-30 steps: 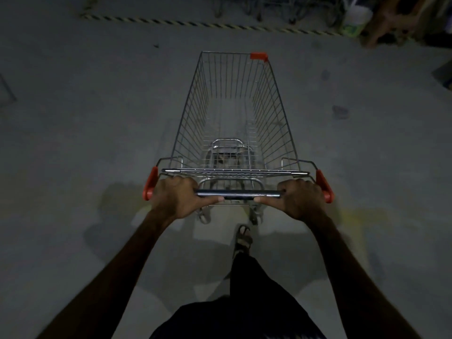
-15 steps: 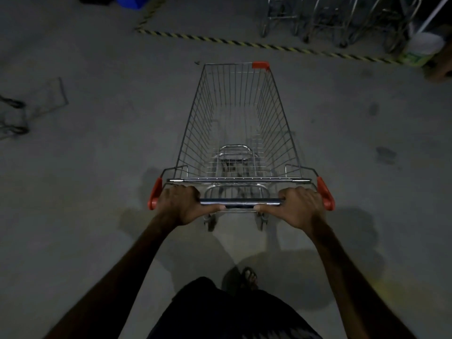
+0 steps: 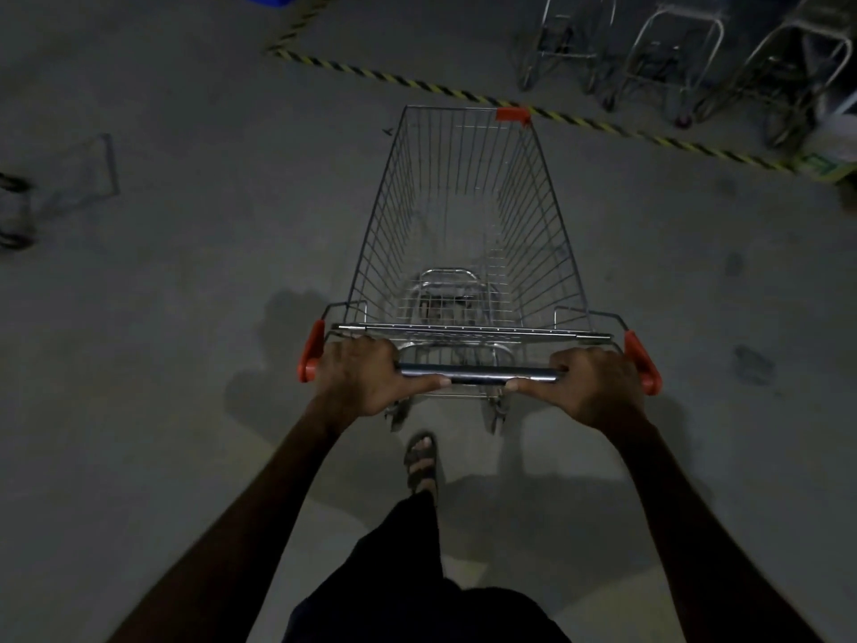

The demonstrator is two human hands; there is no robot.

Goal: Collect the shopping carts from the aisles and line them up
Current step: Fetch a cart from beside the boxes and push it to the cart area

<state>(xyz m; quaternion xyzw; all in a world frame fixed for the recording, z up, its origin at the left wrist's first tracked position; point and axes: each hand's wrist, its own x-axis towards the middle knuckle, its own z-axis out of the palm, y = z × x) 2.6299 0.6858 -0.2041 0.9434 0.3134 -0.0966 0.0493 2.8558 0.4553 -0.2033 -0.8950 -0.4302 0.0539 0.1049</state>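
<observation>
Cart [image 3: 468, 225] of wire mesh stands on the grey floor [image 3: 185, 317] straight ahead of the person, basket empty, nose just short of a yellow-black tape line [image 3: 649, 140]. Left hand [image 3: 357, 380] and right hand [image 3: 596, 385] grip its handle bar [image 3: 477, 373], one near each red end cap, fingers curled over the bar and thumbs lying along it. Beyond the tape, at upper right, a row of parked carts [image 3: 672, 53] stands side by side. Another cart [image 3: 55, 187], blurred, sits well apart at the left edge. One sandalled foot [image 3: 421, 461] shows below the handle
</observation>
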